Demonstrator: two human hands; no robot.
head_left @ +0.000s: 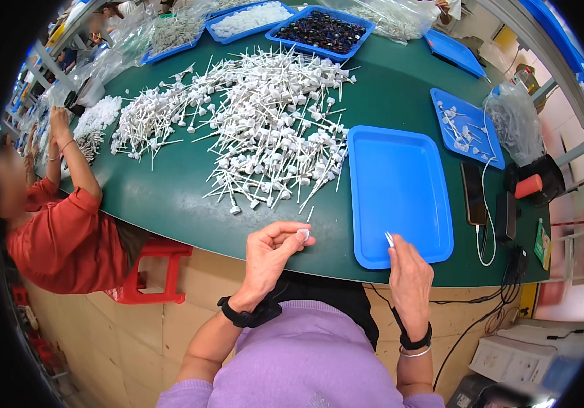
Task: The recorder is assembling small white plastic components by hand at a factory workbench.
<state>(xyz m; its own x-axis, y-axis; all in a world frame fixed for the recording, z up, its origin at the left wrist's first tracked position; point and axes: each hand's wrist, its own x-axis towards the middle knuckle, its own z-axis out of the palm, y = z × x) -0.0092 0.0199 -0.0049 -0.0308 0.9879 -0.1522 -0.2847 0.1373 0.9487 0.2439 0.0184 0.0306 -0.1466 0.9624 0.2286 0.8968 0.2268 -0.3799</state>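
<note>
Two bare hands were at work above the near edge of a green table [387,88]. The left hand [268,250] had its thumb and fingers pinched on a white stemmed piece [303,234], its round head against the fingertips and its thin stem pointing away from the person. The right hand [411,266] was closed around a slim pointed tool [390,239], much like tweezers, its pale tips over the near part of a large blue tray [400,197]; most of the tool was hidden by the fingers.

That tray lay just ahead of the right hand, its floor bare. Ahead of the left hand spread a big heap of similar white pieces [271,115], and well beyond it stood a blue bin [338,56] of dark glossy bits [320,30]. Farther out and to the right of the right hand, a smaller tray [489,151] held a few scattered white pieces [460,128]; nearer, also to its right, lay a phone [473,194] with a white cable [479,246]. Well to the left of the left hand, a co-worker in a red top [61,234] reached toward the table beside a red stool [173,253].
</note>
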